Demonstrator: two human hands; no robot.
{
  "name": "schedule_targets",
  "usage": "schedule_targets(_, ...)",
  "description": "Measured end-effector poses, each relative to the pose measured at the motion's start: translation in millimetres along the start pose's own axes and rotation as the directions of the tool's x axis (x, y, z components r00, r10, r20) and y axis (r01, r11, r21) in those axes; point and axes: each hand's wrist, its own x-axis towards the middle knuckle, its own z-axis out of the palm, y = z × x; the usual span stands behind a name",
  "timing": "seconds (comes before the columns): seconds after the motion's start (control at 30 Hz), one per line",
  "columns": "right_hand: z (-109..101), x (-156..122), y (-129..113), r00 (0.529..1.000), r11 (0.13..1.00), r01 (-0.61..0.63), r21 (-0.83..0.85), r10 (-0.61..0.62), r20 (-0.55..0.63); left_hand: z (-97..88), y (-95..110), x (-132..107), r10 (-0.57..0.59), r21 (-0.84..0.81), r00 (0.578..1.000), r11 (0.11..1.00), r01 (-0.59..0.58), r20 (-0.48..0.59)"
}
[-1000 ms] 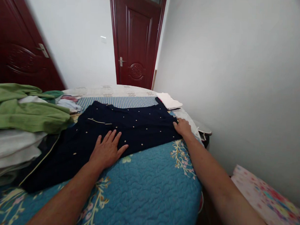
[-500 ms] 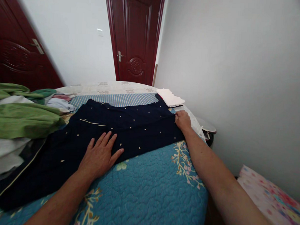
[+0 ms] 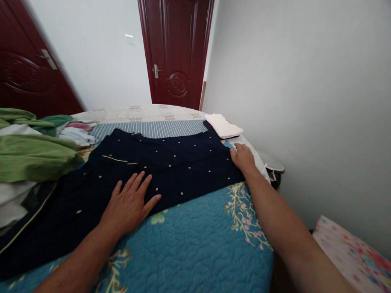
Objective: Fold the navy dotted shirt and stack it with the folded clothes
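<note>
blue quilted bedspread (image 3: pixel 192 249) under a navy dotted pyjama top (image 3: pixel 178 173), or so it looks, left hand (image 3: pixel 129 206) lying open and flat on it, right hand (image 3: pixel 243 159) open and ungripping at its edge, smoothing under way, that edge wanting evening next, dark red door (image 3: pixel 178 47) beyond.

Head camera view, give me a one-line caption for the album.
Left hand spread flat on a navy dotted pajama top, right hand at its edge, on a blue floral quilt.

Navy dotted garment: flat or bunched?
Flat: the navy dotted garment lies smooth on the blue quilt, under the left hand and right hand.
</note>
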Motion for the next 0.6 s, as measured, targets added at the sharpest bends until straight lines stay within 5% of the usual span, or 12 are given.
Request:
schedule_targets(0.13,-9.3,-35.8,-56.8,0.952,0.944,0.307,0.117,-0.306,-0.031,1.1,-0.8,0.3,0.013,0.011,1.0,1.0,-0.013,-0.013)
schedule_targets(0.27,-3.3,-94.5,-133.5,0.736,0.715,0.635,0.292,-0.675,0.052,-3.0,1.0,-1.2,0.002,0.012,1.0,1.0,-0.002,0.005)
schedule_targets(0.37,4.7,-121.5,-162.4,0.62,0.629,0.686,0.365,-0.768,0.16,-8.2,4.8,-3.3,-0.002,-0.009,1.0,1.0,0.002,0.013)
schedule_targets(0.47,12.4,-113.8,-155.7,0.659,0.699,0.623,0.351,-0.711,0.246,-11.2,7.1,-4.8,-0.014,-0.048,1.0,0.999,0.015,0.019)
schedule_targets(0.6,23.5,-70.7,-106.5,0.81,0.876,0.446,0.184,-0.482,0.333,-12.0,7.1,-7.0,-0.026,-0.106,0.999,0.994,0.028,0.021)
